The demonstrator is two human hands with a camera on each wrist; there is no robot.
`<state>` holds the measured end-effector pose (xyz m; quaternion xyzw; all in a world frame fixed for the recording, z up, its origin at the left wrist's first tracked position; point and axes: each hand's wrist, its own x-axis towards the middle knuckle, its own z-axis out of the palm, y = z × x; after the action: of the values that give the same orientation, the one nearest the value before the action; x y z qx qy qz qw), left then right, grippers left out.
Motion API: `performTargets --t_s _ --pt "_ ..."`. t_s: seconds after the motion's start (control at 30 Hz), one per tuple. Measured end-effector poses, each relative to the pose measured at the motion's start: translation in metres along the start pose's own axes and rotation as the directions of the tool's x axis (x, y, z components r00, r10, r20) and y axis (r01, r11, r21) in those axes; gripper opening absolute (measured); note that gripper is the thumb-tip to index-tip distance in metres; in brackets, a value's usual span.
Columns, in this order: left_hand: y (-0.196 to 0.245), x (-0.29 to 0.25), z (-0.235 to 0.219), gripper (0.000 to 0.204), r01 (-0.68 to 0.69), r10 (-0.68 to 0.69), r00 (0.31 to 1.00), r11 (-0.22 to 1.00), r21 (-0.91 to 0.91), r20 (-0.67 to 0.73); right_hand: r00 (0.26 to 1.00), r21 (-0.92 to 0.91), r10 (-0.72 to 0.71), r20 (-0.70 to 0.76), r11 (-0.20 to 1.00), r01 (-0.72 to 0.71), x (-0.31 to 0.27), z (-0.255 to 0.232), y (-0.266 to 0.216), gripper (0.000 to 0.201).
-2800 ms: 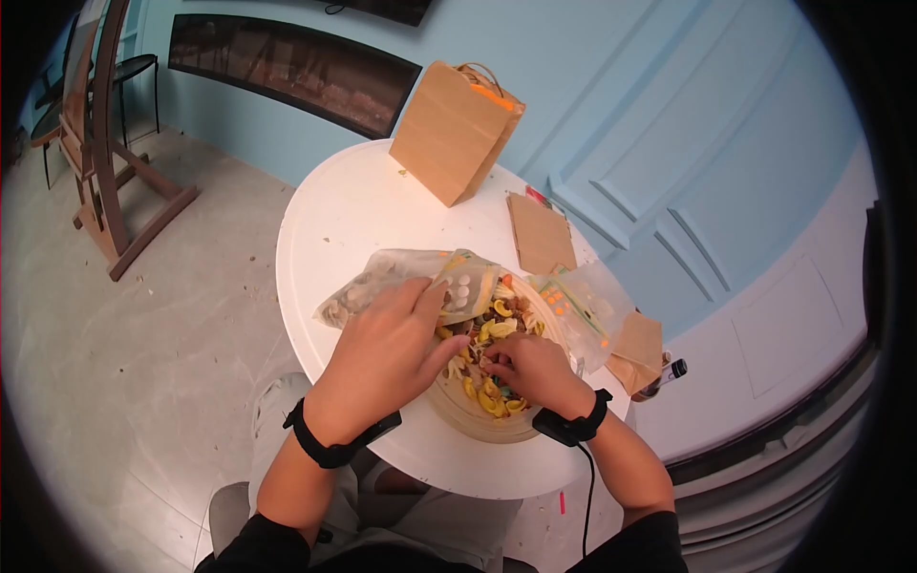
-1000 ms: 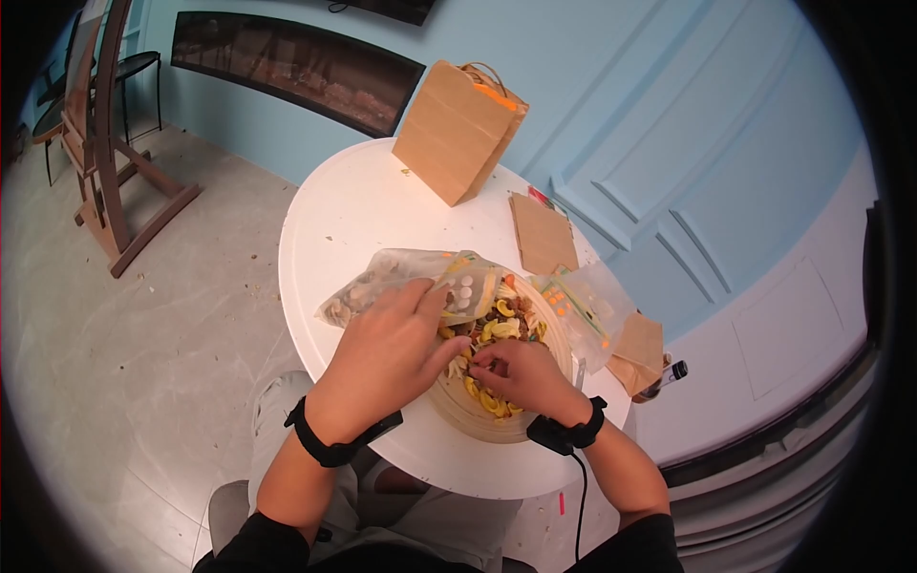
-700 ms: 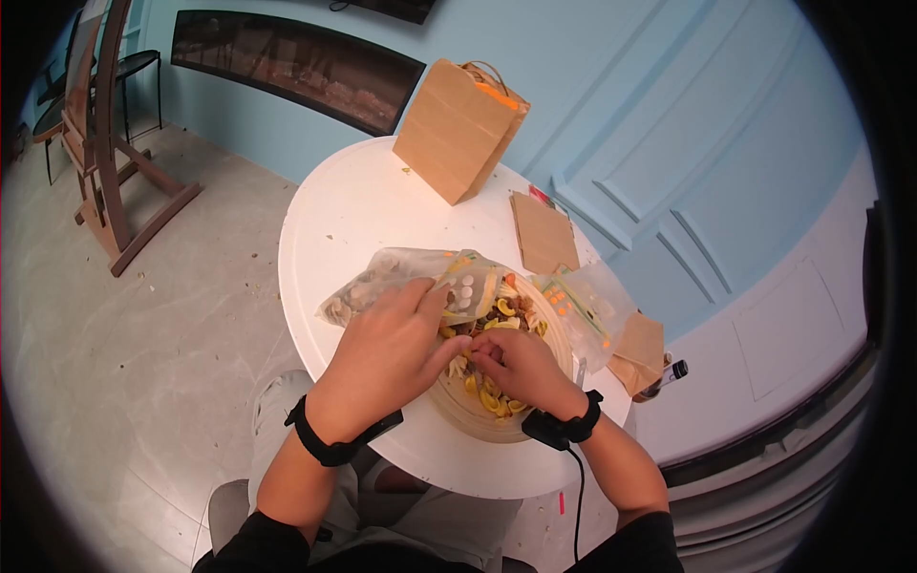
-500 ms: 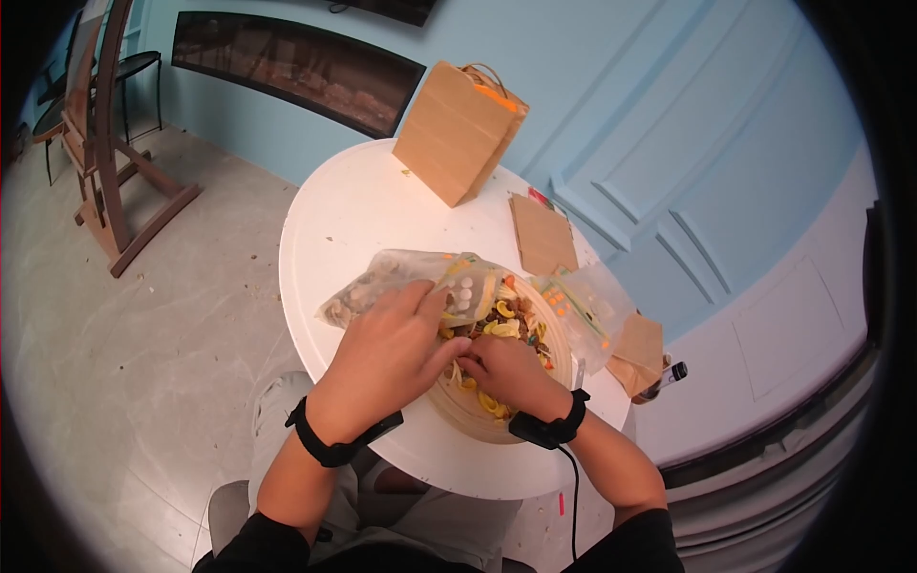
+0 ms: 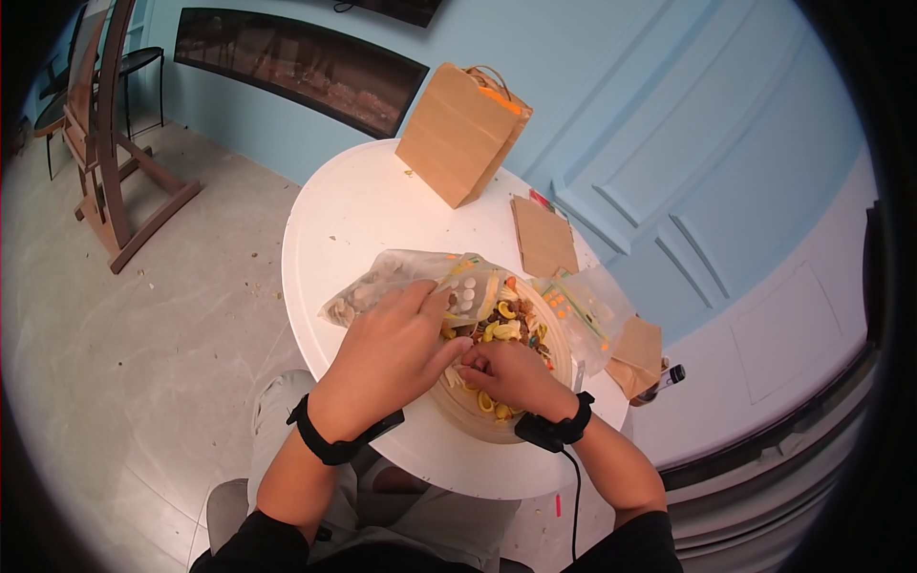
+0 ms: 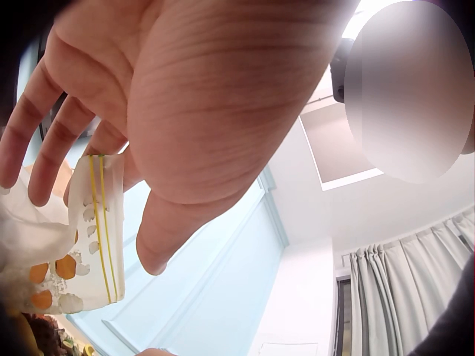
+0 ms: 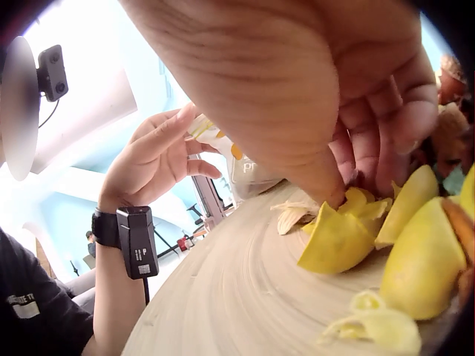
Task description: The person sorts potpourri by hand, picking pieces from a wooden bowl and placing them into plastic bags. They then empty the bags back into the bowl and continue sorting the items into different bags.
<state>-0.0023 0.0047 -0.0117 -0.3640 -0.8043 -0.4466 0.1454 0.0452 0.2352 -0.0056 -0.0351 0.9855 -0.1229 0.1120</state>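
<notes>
Touches zip bag (image 5: 411, 285) with left hand (image 5: 380, 351), fingers apart. Curls right hand (image 5: 521, 374) among yellow pieces (image 7: 338, 239); cannot tell hidden grip.

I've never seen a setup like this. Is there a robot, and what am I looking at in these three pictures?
No robot here: a person works with two bare hands. The wide picture comes from a head-worn camera looking down; the other two come from black cameras strapped to the wrists.

On the round white table sit a pale round bowl of mixed dried-looking pieces, some of them yellow and curved, and an upright brown paper bag with handles.

The left hand rests, fingers loose, against a see-through plastic pouch with yellow seal lines. The right hand has its fingers bent down among the pieces; whether it grips one, I can't tell.
</notes>
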Motion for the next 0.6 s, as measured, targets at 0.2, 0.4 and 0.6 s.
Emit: performTargets --t_s 0.2,0.4,0.6 --pt "0.000 0.000 -0.002 0.056 0.011 -0.011 1.000 1.000 0.002 0.017 1.000 0.220 0.000 -0.013 0.976 0.003 -0.001 0.003 0.011 0.021" --pt "0.000 0.000 -0.001 0.056 0.006 -0.006 1.000 1.000 0.006 0.010 0.993 0.535 0.115 -0.019 0.840 -0.087 -0.003 -0.005 0.022 0.022" --pt "0.001 0.001 0.000 0.056 0.009 -0.009 1.000 1.000 0.007 0.014 0.965 0.739 0.209 -0.158 0.673 -0.025 -0.006 -0.034 0.001 0.023"
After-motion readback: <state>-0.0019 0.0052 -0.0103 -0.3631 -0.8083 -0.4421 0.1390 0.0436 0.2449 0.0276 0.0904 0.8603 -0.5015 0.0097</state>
